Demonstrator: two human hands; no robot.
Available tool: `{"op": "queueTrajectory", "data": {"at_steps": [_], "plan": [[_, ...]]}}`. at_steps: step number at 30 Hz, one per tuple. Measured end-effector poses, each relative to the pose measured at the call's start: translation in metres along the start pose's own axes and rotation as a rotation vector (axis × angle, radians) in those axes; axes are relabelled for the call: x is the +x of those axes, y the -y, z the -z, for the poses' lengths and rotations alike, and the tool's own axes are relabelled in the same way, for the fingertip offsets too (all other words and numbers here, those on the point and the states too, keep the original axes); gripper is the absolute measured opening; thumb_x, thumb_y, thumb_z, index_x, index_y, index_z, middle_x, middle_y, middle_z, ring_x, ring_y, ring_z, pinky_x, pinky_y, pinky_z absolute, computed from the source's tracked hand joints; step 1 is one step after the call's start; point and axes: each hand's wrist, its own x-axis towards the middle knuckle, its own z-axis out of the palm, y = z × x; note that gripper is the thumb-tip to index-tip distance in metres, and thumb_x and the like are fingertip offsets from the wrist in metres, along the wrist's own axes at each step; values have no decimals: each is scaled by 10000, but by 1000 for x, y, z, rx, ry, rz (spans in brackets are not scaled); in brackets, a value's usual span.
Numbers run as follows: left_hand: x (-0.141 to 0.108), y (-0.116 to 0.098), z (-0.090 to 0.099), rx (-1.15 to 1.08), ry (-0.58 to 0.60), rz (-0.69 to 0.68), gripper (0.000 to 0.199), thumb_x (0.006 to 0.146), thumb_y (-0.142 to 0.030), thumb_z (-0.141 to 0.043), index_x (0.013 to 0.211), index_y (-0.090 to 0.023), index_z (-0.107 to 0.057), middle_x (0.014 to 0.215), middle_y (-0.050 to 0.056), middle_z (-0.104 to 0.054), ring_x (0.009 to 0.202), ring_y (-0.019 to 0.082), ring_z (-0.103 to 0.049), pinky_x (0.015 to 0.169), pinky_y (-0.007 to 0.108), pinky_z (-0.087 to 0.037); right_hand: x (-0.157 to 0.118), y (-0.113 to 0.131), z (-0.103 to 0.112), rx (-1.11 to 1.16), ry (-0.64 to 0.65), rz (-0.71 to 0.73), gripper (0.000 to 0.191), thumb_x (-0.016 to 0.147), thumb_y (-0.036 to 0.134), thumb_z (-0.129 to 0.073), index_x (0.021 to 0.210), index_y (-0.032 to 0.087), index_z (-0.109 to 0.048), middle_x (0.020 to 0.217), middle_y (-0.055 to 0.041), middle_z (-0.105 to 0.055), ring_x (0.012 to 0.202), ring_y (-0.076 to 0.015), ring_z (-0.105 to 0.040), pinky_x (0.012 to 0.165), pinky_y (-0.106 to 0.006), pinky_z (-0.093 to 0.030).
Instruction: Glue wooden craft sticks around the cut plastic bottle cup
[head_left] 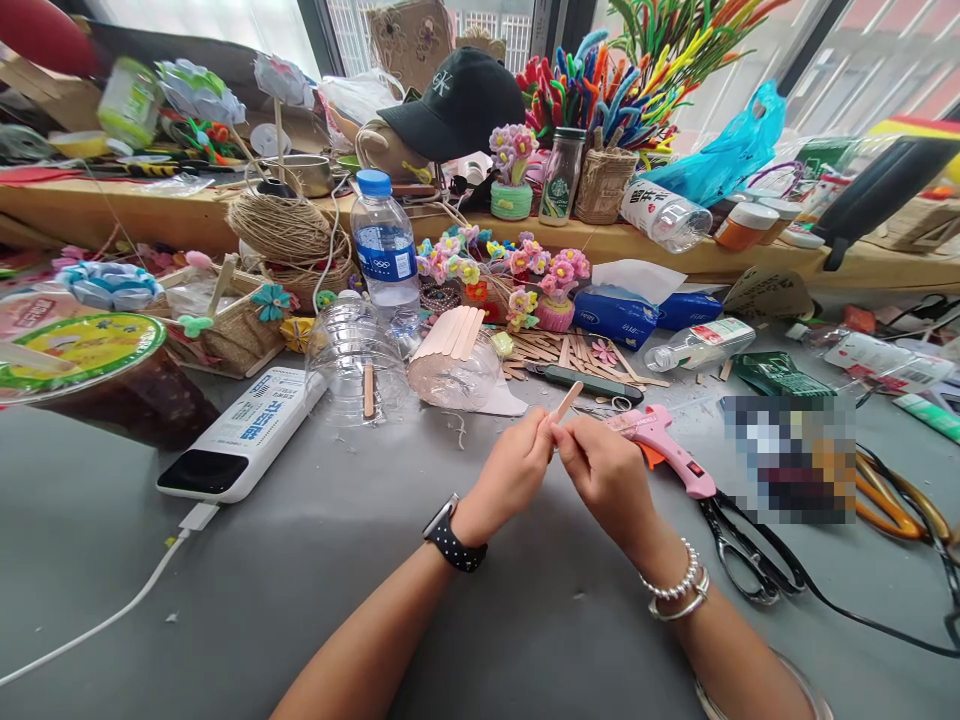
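Observation:
My left hand (pixel 511 462) and my right hand (pixel 606 474) meet over the middle of the grey table, both closed. A wooden craft stick (pixel 571 400) pokes up from between their fingertips; its lower part is hidden by the fingers. Just behind them lies a clear plastic bottle piece (pixel 454 380) with a row of craft sticks (pixel 452 335) along its top. To its left, a cut clear bottle (pixel 345 350) bears a single stick (pixel 368 392). A pink hot glue gun (pixel 670 448) rests right of my right hand.
Loose craft sticks (pixel 559 350) and a dark green utility knife (pixel 585 382) lie behind my hands. Black-handled scissors (pixel 750 560) are at right. A white power bank (pixel 244 435) and a lidded cup (pixel 97 375) stand left. A water bottle (pixel 386 250) stands before the crowded wooden shelf (pixel 465 225).

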Motion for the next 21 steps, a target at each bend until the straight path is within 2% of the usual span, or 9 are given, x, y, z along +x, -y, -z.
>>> {"op": "queueTrajectory", "data": {"at_steps": [4, 8, 16, 21], "plan": [[1, -4, 3, -308, 28, 108, 327, 851, -409, -318, 623, -176, -346, 564, -51, -310, 497, 68, -269, 462, 200, -243, -1, 4, 0, 50, 13, 111, 192, 834, 167, -410, 649, 185, -461, 539, 16, -491, 487, -85, -426, 497, -223, -320], [0, -8, 4, -462, 17, 197, 344, 825, -442, -360, 621, -167, -385, 527, -64, -271, 453, 53, -245, 427, 179, -208, -1, 6, 3, 115, 35, 142, 195, 804, 149, -442, 613, 189, -438, 521, 25, -472, 477, -76, -402, 491, -217, -316], [2, -6, 7, -576, 38, 276, 394, 752, -539, -443, 621, -168, -421, 514, -74, -261, 418, 41, -249, 416, 167, -222, 0, 8, 5, 190, 51, 56, 215, 801, 170, -445, 590, 188, -413, 491, 44, -417, 436, -61, -337, 454, -208, -292], [3, -8, 9, -488, 45, 160, 390, 724, -519, -514, 600, -162, -421, 511, -71, -297, 440, 39, -266, 413, 163, -210, 1, 9, 4, 215, 109, 41, 212, 805, 173, -429, 593, 183, -429, 503, 40, -417, 448, -62, -343, 462, -207, -295]]}}
